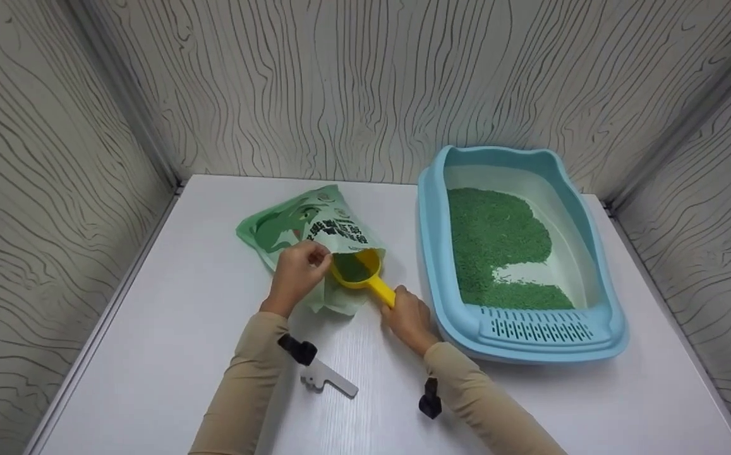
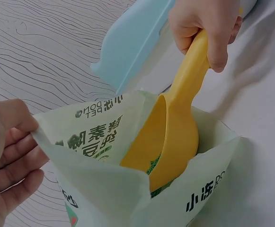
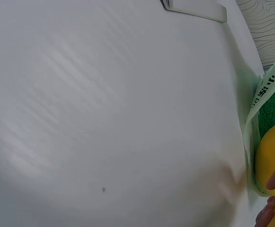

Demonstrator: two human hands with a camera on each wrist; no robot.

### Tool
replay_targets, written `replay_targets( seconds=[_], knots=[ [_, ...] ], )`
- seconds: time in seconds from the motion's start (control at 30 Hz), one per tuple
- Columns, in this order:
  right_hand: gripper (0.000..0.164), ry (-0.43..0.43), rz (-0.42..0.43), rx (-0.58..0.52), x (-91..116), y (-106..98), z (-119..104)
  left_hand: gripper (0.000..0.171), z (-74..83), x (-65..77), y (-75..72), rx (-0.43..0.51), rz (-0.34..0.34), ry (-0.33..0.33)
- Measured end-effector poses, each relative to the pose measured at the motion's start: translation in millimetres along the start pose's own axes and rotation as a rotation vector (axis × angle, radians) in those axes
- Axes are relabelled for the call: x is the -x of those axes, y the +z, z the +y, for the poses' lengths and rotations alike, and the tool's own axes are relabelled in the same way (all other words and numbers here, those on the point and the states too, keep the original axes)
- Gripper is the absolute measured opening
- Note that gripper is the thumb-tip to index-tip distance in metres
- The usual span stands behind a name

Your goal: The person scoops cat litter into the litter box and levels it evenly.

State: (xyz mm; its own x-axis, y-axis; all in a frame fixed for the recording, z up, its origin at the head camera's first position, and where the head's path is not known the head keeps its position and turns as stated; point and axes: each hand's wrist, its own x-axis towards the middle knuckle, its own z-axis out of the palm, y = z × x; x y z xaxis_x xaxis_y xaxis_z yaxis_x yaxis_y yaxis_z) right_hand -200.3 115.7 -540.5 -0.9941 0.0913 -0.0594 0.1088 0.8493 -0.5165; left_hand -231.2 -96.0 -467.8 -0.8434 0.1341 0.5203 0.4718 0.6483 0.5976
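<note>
My right hand [image 1: 408,318] grips the handle of a yellow scoop [image 2: 182,137], whose bowl sits inside the mouth of a light green cat litter bag [image 1: 289,224]. Some green litter pellets [image 1: 351,266] show in the bowl. With thumb and fingers my left hand [image 1: 302,273] pinches the bag's rim, holding the mouth apart; the left wrist view shows this left hand [image 2: 12,158] at the rim's left corner. In the right wrist view the scoop [image 3: 272,151] and the bag's edge [image 3: 265,94] appear at the far right, with green pellets behind them.
To the right stands a blue litter box [image 1: 431,253] with a slotted front ledge, partly covered inside by green pellets [image 1: 498,234]. A small grey-white flat tool [image 1: 333,378] lies on the white table [image 1: 150,303] near my left forearm. Wood-patterned panels [image 1: 340,88] enclose the table.
</note>
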Motion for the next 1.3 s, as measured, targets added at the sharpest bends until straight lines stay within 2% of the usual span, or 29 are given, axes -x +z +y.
replay_targets(
  seconds=[0.3, 0.6, 0.7, 0.9, 1.13, 1.3],
  knots=[
    [0.033, -0.018, -0.041, 0.015, 10.2, -10.2, -5.2, 0.005, -2.2, 0.8, 1.5, -0.002, 0.003, 0.007],
    [0.030, -0.054, -0.072, 0.036, 24.0, -26.4, -11.7, 0.005, -1.3, 0.8, 1.9, 0.005, -0.017, -0.030],
    [0.028, -0.099, -0.045, 0.053, 28.6, -30.8, -12.6, 0.006, -0.8, 1.0, 1.8, 0.009, -0.022, -0.035],
    [0.024, -0.194, 0.022, 0.099, 36.3, -37.6, -12.0, 0.005, -0.7, 1.9, 0.9, 0.008, -0.013, -0.001],
    [0.024, -0.211, 0.014, 0.095, 41.6, -47.1, -11.9, 0.004, -0.5, 1.4, 1.2, 0.008, -0.015, -0.012],
    [0.022, -0.259, 0.037, 0.117, 44.3, -54.2, -10.3, 0.004, 1.0, 1.0, 0.9, 0.005, -0.014, -0.015]
  ],
)
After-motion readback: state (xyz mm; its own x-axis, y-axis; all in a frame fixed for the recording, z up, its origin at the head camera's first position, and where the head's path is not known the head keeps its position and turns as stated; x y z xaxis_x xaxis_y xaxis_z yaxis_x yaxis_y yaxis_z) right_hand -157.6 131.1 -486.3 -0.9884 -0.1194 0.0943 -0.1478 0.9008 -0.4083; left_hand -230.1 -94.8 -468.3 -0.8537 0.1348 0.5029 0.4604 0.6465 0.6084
